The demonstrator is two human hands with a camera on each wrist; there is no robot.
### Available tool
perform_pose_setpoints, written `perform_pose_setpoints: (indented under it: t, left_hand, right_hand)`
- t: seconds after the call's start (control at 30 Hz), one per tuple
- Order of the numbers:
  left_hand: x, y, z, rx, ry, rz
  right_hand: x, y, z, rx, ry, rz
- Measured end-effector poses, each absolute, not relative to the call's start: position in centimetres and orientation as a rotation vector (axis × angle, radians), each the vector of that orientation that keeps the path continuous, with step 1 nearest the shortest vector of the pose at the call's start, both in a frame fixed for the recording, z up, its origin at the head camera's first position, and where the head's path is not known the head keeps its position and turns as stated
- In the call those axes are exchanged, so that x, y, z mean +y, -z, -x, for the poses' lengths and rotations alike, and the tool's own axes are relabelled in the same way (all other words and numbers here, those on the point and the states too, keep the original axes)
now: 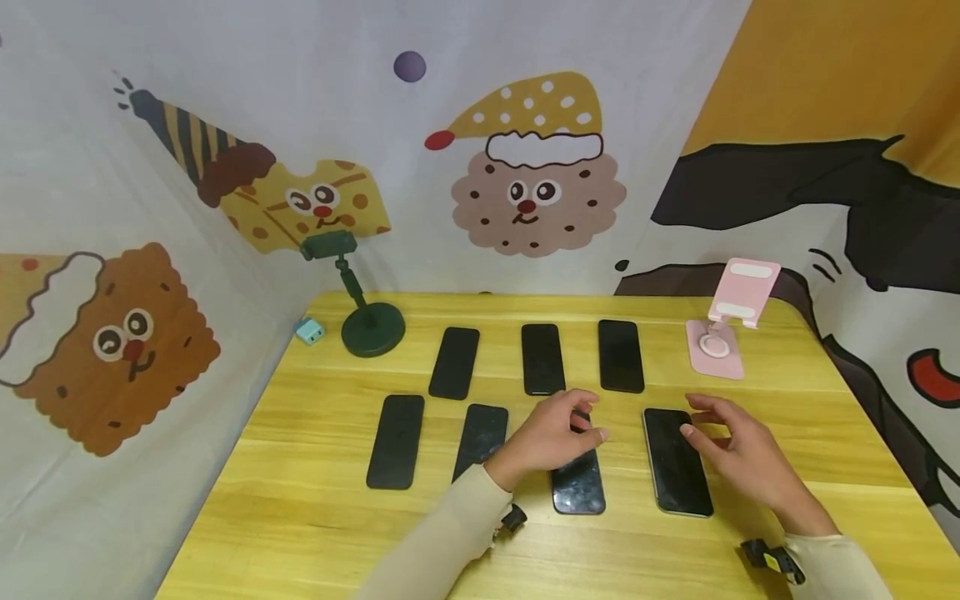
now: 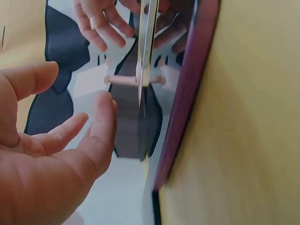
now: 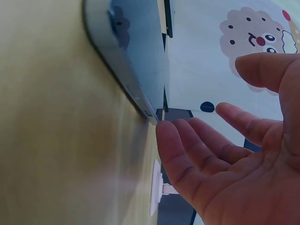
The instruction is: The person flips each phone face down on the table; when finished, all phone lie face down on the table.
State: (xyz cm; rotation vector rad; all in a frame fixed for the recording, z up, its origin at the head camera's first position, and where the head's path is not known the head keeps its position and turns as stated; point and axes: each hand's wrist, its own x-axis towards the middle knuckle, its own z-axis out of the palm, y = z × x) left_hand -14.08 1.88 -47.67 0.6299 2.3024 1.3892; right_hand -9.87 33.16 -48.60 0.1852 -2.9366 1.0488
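Observation:
In the head view my left hand [image 1: 551, 433] is over the upper part of a black smartphone [image 1: 579, 487] lying flat, its screen smudged. The left wrist view has that hand [image 2: 70, 150] with fingers spread and nothing between them, beside a phone with a purple edge [image 2: 190, 93]. My right hand [image 1: 746, 458] is at the right side of another smartphone [image 1: 678, 471] with a silver frame, thumb over its screen in the head view. In the right wrist view the fingertips of the right hand [image 3: 234, 159] are right by that phone's side [image 3: 126, 84], loosely bent and holding nothing.
Other dark phones [image 1: 395, 442] lie in two rows, one phone [image 1: 480, 433] partly behind my left wrist. Behind them are a dark green phone stand [image 1: 372, 329], a light blue charger plug [image 1: 309, 331] and a pink phone stand [image 1: 742, 292]. A cartoon-print cloth [image 1: 315, 83] backs the wooden table [image 1: 300, 533].

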Motion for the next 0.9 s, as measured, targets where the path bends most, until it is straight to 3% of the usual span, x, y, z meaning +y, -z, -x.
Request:
perform_pose_setpoints:
  t: [0.9]
  left_hand:
    - [8.5, 49.4, 12.1, 1.767, -1.553, -0.32]
  right_hand:
    - [32.6, 49.9, 7.3, -3.02, -1.192, -0.015]
